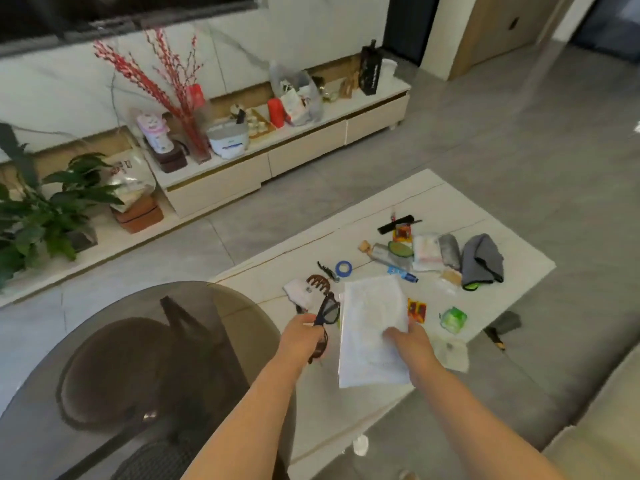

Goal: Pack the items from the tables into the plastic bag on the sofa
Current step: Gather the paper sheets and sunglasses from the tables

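The white paper sheet (372,327) sits low and centre in the frame, lifted off the desk (512,271) and pinched along its right edge by the right hand (412,344), whose fingers (393,336) are closed over its face. Just to its left, the left hand (301,336) has its fingers wrapped round a pair of dark sunglasses (327,315), and something brown hangs below that fist, too blurred to name. Both hands are therefore loaded, so the step in hand looks like carrying this load to the bag; the bag itself is not in view, and only a strip of the sofa (595,420) shows at the lower right. To do it well, I would keep the sheet flat and supported, not crumpled, and hold the sunglasses by the frame, lenses clear of the paper's edge. Much is left on the desk: a brown hair clip (318,284) and a blue tape roll (344,268) above the hands, a black comb (398,223) and a grey cloth (481,259) toward the right of centre, a green packet (453,318) near the desk's right edge. At lower left a smoked glass round desk (121,358) appears bare.
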`<state>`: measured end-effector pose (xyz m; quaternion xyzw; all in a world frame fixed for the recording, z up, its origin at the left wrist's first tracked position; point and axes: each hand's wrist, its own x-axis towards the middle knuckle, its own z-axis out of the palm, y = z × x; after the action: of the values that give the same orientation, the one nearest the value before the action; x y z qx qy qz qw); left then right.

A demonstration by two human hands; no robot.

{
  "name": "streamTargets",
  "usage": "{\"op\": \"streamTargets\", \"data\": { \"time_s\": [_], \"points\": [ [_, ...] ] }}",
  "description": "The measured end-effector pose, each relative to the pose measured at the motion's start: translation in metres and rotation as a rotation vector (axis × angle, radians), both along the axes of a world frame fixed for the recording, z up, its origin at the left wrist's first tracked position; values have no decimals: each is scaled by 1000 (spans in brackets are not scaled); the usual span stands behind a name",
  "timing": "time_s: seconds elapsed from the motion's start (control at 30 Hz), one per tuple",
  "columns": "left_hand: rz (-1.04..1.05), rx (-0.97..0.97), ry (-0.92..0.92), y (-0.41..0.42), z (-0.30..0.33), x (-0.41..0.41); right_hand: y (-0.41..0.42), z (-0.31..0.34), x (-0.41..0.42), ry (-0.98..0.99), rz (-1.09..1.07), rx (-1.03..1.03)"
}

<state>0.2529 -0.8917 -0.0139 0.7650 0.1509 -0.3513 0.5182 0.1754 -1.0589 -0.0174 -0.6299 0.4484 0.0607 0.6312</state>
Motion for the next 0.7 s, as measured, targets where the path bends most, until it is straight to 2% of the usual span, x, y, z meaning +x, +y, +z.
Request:
{"op": "streamTargets", "data": {
  "time_s": [0.27, 0.43, 0.57, 0.7],
  "points": [
    [-150, -97, -32, -175, 43, -36, -161, 40, -65, -70, -109, -57],
    [-260, -146, -21, -281, 71, -72, -255, 50, -114, -86, -259, -102],
    [-395, -216, -13, -352, 78, -95, -308, 62, -158, -108, -421, -80],
    [-617, -200, -86, -418, 83, -122, -351, 70, -199, -112, -573, -108]
  ]
}}
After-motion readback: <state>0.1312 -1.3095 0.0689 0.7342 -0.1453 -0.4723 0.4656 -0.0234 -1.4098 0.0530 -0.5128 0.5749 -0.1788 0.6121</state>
